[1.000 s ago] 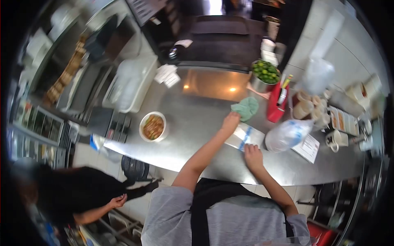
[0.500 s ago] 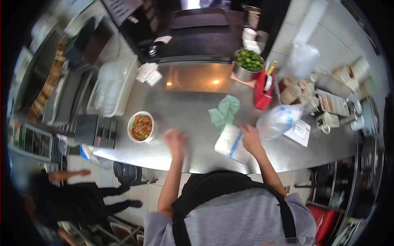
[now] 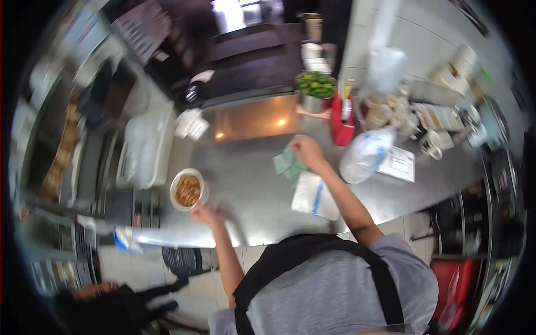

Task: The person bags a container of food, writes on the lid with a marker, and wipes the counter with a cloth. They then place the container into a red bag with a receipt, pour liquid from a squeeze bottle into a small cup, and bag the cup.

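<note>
A white bowl of food (image 3: 188, 190) stands on the steel counter at the left. Just below its lower right edge is my left hand (image 3: 206, 215), blurred, its fingers too smeared to read. My right hand (image 3: 306, 149) is closed on the upper part of a pale green cloth (image 3: 289, 166), which lies crumpled on the counter. Below the cloth, under my right forearm, a white packet with a blue stripe (image 3: 314, 196) lies flat. To the right of that forearm rests a filled clear plastic bag (image 3: 365, 156).
A pot of green limes (image 3: 316, 92) and a red holder (image 3: 342, 124) stand at the back. Cups (image 3: 385, 113) and a printed slip (image 3: 398, 164) are at the right. A white tub (image 3: 146, 145) is at the left; another person (image 3: 106, 307) is at lower left.
My right hand has moved from the white packet up to the green cloth and taken hold of it. My left hand has moved left and down to the bowl. The camera view has tilted.
</note>
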`<state>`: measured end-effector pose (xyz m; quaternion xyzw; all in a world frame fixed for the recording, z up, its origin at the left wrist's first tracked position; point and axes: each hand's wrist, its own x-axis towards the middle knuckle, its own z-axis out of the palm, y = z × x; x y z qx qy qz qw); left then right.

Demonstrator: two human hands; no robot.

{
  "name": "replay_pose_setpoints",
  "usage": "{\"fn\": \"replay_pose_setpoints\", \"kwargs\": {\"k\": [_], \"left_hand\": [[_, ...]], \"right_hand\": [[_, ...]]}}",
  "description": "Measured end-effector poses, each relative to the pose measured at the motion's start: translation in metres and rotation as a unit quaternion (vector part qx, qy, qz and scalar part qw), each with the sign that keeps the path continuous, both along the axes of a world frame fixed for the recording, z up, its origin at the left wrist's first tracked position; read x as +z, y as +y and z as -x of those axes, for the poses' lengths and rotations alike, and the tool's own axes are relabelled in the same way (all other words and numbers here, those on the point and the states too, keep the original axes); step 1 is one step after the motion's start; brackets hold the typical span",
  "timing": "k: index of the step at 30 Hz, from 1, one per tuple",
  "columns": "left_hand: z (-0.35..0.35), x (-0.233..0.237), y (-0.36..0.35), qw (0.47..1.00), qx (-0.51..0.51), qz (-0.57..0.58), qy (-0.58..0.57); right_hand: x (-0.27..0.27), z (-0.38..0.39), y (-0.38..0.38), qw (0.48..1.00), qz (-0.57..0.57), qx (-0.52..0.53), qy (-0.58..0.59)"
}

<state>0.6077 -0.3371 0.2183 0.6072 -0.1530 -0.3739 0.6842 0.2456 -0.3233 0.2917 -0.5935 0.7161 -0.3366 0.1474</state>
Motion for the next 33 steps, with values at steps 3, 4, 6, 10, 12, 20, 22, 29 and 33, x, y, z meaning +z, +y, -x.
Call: {"fn": "replay_pose_setpoints", "kwargs": {"k": [3, 4, 6, 10, 12, 20, 22, 29, 33], "left_hand": [[-0.018, 0.004, -0.009, 1.000, -0.003, -0.002, -0.025], [-0.029, -0.007, -0.014, 0.999, -0.019, 0.037, -0.034], [-0.038, 0.002, -0.014, 0.994, -0.046, -0.040, -0.090], [-0.042, 0.020, 0.009, 0.984, -0.144, -0.075, -0.068], [-0.047, 0.026, 0.020, 0.977, -0.190, -0.079, -0.050], [-0.047, 0.036, 0.030, 0.929, -0.342, -0.022, -0.141], [-0.039, 0.045, 0.031, 0.922, -0.344, 0.004, -0.179], [-0.024, 0.019, 0.018, 0.918, -0.317, 0.016, -0.238], [0.002, 0.004, 0.000, 0.968, -0.233, 0.025, -0.094]], "right_hand": [[0.093, -0.016, 0.051, 0.967, 0.101, 0.163, -0.165], [0.131, -0.015, 0.074, 0.943, 0.107, 0.215, -0.232], [0.190, 0.006, 0.121, 0.928, 0.174, 0.188, -0.271], [0.207, 0.113, 0.161, 0.866, 0.359, -0.148, -0.314], [0.157, 0.195, 0.141, 0.869, 0.350, -0.289, -0.195], [0.047, 0.257, 0.092, 0.806, -0.109, -0.579, 0.056], [0.045, 0.260, 0.089, 0.800, -0.090, -0.590, 0.061], [0.115, 0.259, 0.130, 0.874, 0.277, -0.383, 0.109], [0.217, 0.180, 0.148, 0.876, 0.397, -0.241, -0.130]]}}
